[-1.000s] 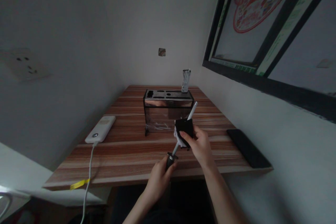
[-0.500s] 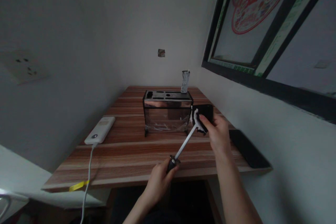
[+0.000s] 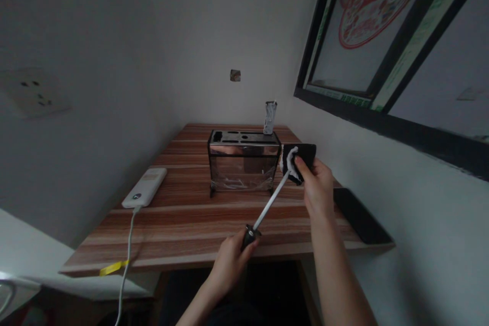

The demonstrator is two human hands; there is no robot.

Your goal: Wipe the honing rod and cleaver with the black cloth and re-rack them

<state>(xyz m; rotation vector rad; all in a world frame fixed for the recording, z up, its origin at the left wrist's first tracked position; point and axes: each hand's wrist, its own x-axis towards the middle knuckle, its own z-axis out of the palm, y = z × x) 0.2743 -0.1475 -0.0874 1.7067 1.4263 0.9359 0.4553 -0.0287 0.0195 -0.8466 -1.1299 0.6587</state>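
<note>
Standing on the striped brown wooden bench (image 3: 179,226) is a clear-walled, black-framed rectangular holder (image 3: 244,170). Before it a slim, pale metal rod (image 3: 271,200) is held, its black handle (image 3: 250,237) clasped by the left grip (image 3: 231,260); at its far end a squarish black pad (image 3: 307,151) with white lining (image 3: 291,159) is pinched by the right grip (image 3: 320,186). Most of the shaft is bared; what remains undone cannot be judged. The rod's tip is hidden, the handle's butt covered by fingers, both forearms cut off below.
</note>
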